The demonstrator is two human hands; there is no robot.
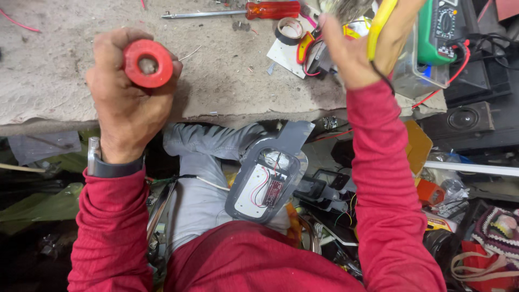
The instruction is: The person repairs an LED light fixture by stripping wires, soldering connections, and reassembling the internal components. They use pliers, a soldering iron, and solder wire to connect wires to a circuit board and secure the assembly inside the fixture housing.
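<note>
- Your left hand (127,94) has its fingers clamped round a red roll of tape (147,63), lifted just above the grey worktop (48,65)
- Your right hand (359,46) has its fingers closed on a yellow-handled tool (380,24), up near the green multimeter (440,30)
- The opened grey lamp housing (270,176) lies on your lap, apart from both hands, its small red circuit board (273,192) and red wires bare
- Done, as far as it shows: housing open, tape and tool picked up
- Left, by my judgement: no tape is on the wires yet, and the housing is unclosed
- A red-handled screwdriver (238,11) and a second tape roll (289,30) lie untouched on the worktop
</note>
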